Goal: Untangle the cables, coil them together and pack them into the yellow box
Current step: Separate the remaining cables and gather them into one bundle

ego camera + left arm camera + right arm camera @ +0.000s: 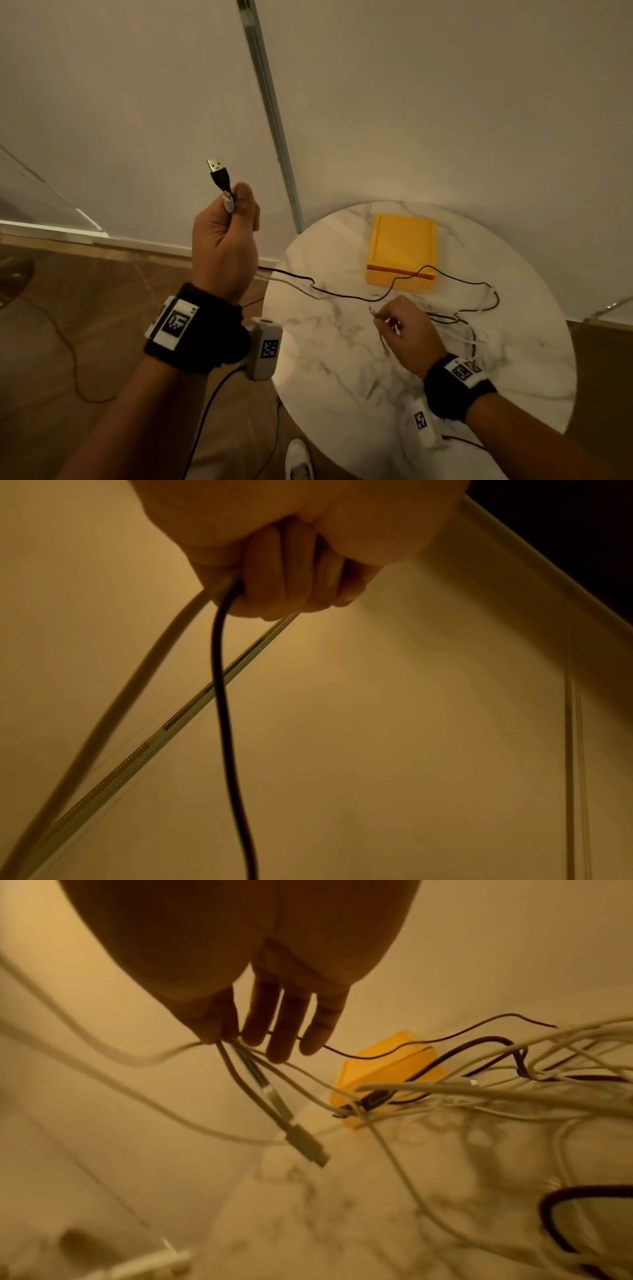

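Note:
My left hand (229,219) is raised left of the table and grips two cable ends, a black USB plug (216,173) and a white plug (228,202). In the left wrist view the black cable (222,696) and white cable (137,677) hang from the fist. The black cable (342,296) runs across the marble table to a tangle of black and white cables (462,322). My right hand (402,325) is over the table, pinching white cable strands (240,1074) with a dangling plug (306,1145). The yellow box (402,251) lies shut at the table's far side.
The round marble table (342,377) stands near a white wall with a metal strip (270,113). Wood floor lies to the left, with a thin cord (68,349) on it. A white shoe (298,459) shows below the table edge.

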Action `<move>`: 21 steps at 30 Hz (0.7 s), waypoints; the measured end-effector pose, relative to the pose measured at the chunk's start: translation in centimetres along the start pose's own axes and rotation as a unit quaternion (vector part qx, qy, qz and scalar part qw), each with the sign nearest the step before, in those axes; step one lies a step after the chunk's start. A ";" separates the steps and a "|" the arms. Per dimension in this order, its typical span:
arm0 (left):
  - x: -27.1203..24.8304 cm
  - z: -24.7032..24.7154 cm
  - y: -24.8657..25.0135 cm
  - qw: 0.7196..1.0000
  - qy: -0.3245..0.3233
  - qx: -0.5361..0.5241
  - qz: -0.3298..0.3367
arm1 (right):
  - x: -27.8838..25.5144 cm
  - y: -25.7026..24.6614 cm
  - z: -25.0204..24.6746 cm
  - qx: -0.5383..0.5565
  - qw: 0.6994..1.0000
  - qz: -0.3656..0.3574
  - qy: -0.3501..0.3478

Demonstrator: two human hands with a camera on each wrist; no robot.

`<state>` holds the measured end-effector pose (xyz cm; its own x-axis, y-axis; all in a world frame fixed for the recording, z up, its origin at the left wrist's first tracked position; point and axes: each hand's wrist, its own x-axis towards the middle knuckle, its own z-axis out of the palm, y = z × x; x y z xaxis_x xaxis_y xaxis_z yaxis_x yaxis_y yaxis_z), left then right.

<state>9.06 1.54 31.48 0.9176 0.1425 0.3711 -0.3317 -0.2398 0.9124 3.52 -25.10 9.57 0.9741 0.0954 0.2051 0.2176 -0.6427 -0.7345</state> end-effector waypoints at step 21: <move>0.3 8.4 7.3 0.965 -0.215 -0.066 0.136 | 9.7 -25.7 -25.8 0.265 0.937 -0.191 0.122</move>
<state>8.73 -8.22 36.77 0.7889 -0.3275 0.5200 -0.5726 -0.0845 0.8155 5.79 -27.28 47.11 0.7896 0.0231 0.6132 0.6110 -0.1223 -0.7821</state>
